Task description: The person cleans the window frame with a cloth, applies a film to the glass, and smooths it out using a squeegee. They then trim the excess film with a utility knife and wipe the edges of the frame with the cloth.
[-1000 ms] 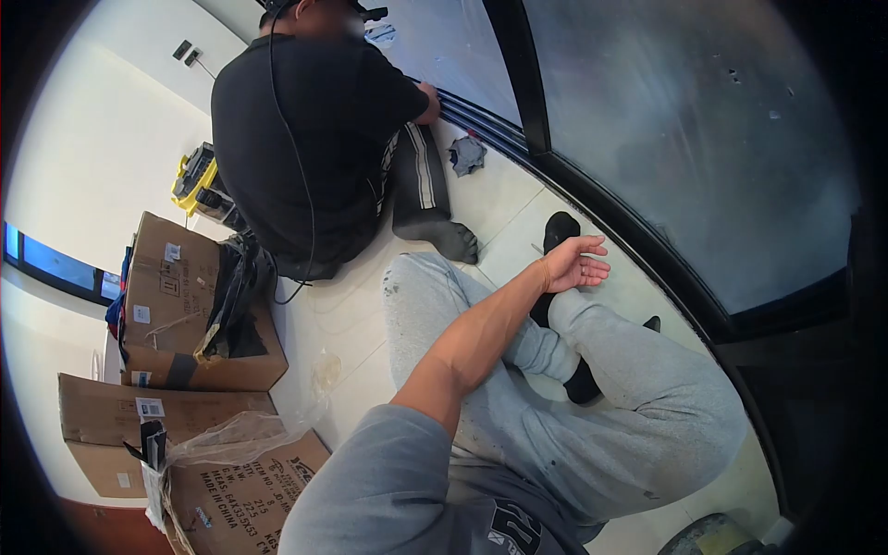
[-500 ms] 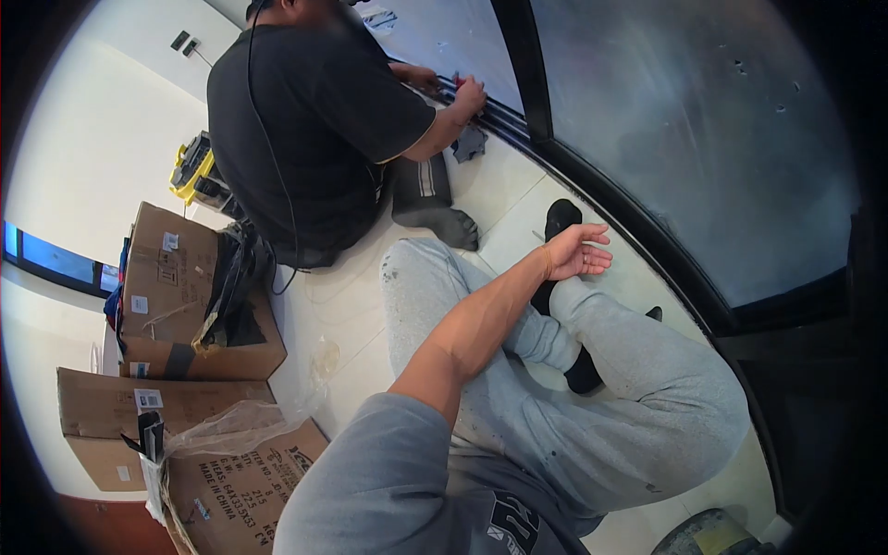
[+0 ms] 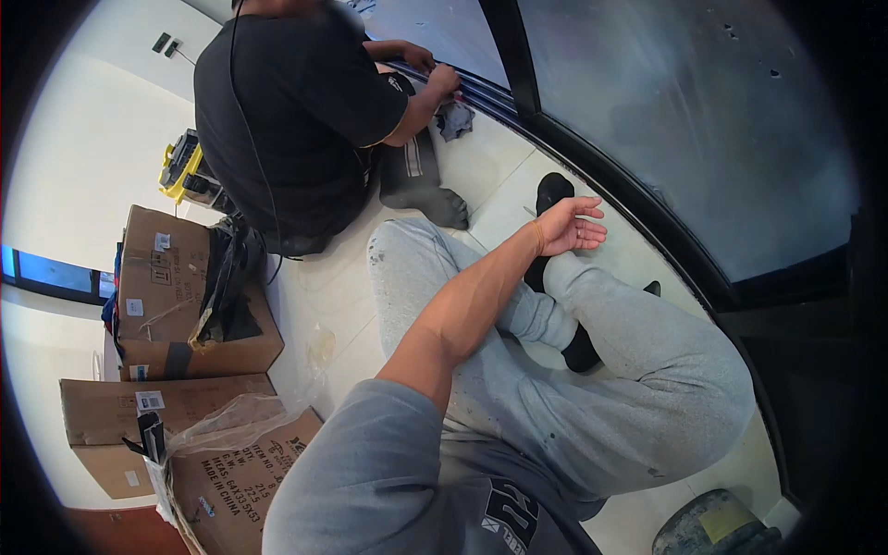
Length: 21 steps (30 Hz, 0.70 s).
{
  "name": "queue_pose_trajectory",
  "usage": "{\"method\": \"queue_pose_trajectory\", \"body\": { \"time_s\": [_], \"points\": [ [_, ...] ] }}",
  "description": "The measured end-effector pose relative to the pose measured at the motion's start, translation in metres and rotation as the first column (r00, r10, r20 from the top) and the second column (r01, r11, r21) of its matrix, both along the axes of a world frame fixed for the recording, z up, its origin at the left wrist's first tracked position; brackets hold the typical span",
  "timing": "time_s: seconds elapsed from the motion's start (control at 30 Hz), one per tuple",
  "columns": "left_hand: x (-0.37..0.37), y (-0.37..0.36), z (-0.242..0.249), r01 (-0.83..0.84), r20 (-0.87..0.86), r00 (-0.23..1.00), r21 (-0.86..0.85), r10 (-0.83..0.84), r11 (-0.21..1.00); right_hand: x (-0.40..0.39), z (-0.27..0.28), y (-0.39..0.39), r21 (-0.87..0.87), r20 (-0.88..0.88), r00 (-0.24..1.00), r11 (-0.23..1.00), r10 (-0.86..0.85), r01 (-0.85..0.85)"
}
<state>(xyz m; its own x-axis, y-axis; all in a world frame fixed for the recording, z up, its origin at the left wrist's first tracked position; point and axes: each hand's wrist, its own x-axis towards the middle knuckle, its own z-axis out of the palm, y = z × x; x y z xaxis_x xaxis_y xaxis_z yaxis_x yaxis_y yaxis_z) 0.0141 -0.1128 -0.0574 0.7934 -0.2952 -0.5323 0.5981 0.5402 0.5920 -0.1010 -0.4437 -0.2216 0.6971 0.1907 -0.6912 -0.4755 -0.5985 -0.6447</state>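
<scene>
My left hand (image 3: pixel 571 226) rests palm up over my crossed legs in grey trousers (image 3: pixel 638 370), with its fingers loosely apart and nothing in it. It is just beside a dark-socked foot (image 3: pixel 555 190). My right hand is out of the frame. At the upper left, a co-worker in a black shirt (image 3: pixel 287 120) sits on the floor, both hands (image 3: pixel 435 72) close together at the black lower frame track (image 3: pixel 490 100). Whatever those hands hold is too small to tell. A grey cloth (image 3: pixel 454 120) lies below them.
Cardboard boxes (image 3: pixel 166 287) stand at the left, with black plastic and clear wrap on them. Behind the co-worker is a yellow and black case (image 3: pixel 190 171). Large glass panels (image 3: pixel 684 139) line the right side. A dark bucket (image 3: pixel 712 525) is at the bottom right.
The view has shifted slightly. My left hand stays open over my legs. The co-worker's hands have come closer together, and the red item seen there before is now mostly hidden.
</scene>
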Motion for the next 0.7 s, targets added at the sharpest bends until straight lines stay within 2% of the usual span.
{"method": "queue_pose_trajectory", "body": {
  "time_s": [0.7],
  "points": [
    [-0.0012,-0.0002,0.0005,-0.008,0.013,1.0,-0.006,0.008,1.0,0.0067,0.0077,-0.0055,0.016,0.051,0.998,0.999,-0.03,0.029]
  ]
}}
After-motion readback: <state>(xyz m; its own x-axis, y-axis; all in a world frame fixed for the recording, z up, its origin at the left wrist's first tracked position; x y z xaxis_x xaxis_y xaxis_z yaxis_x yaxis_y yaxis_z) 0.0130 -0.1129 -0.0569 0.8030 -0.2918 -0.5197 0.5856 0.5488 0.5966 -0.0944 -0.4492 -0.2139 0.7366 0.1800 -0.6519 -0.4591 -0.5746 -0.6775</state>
